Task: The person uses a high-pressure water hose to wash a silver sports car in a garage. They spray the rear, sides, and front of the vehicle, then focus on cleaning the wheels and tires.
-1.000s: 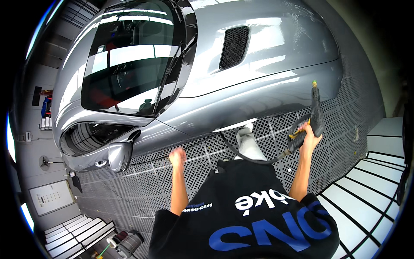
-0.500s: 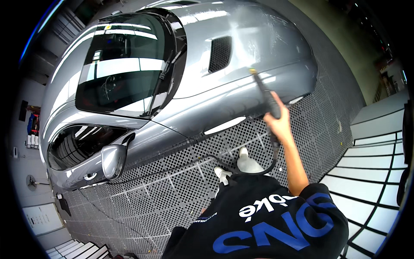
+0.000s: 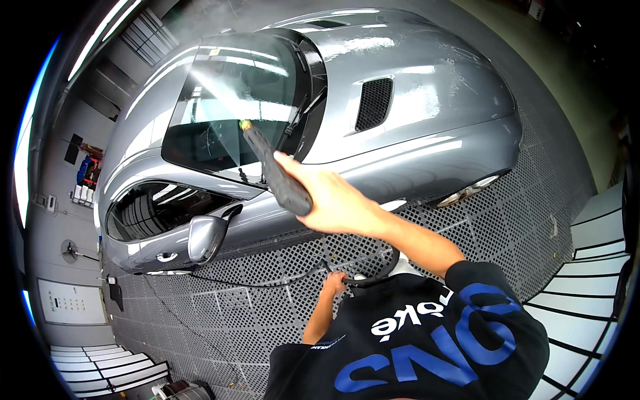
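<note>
Gun (image 3: 273,164) points over the car (image 3: 433,100) at the windscreen (image 3: 197,143); right hand (image 3: 337,200) has its fingers (image 3: 288,162) clasped round it; left hand (image 3: 333,285) meets the hose (image 3: 365,283), its grip unclear. Too low a sweep could knock the nozzle (image 3: 246,125) against the car.

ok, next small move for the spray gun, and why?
Probably sweep the right hand slowly across the windshield: the spray gun it holds is aimed there, and the white jet looks to cover only part of the glass.
</note>
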### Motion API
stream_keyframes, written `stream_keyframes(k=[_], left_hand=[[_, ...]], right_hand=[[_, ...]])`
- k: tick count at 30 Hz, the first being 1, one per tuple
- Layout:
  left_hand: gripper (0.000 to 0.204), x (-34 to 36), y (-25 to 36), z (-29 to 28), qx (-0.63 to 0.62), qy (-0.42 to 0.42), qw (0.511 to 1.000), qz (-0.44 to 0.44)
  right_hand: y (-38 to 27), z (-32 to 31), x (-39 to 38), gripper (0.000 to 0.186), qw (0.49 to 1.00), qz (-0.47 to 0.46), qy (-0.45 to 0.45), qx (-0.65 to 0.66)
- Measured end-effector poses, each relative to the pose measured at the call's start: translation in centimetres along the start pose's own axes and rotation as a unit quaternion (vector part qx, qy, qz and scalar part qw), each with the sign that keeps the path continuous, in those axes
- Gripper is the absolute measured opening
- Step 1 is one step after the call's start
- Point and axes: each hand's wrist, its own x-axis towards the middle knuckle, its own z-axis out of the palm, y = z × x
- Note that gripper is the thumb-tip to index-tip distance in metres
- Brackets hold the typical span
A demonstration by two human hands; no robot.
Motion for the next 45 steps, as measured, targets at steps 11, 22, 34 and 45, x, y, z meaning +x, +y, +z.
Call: stream_keyframes(k=[11, 22, 34, 45], left_hand=[[0.027, -7.8, 9.3, 0.7, -0.121, 0.124, 0.974, -0.144], [0.031, -9.5, 19.4, -15.3, -0.197, 0.28, 0.937, -0.073], [0.036, -9.5, 20.3, -17.8, -0.206, 0.418, 0.87, -0.164], [0.031, -5.6, 15.8, -19.9, -0.235, 0.462, 0.848, -0.113]], right_hand=[[5.7, -7.6, 11.2, 0.07, 0.995, 0.043, 0.052, -0.079], [14.4, -16.0, 26.1, 0.064, 0.999, -0.007, 0.035, -0.031], [26.3, -16.9, 30.6, 0.048, 0.984, 0.14, 0.108, -0.032], [26.4, -17.1, 35.1, 0.064, 0.963, 0.157, 0.176, -0.128]])
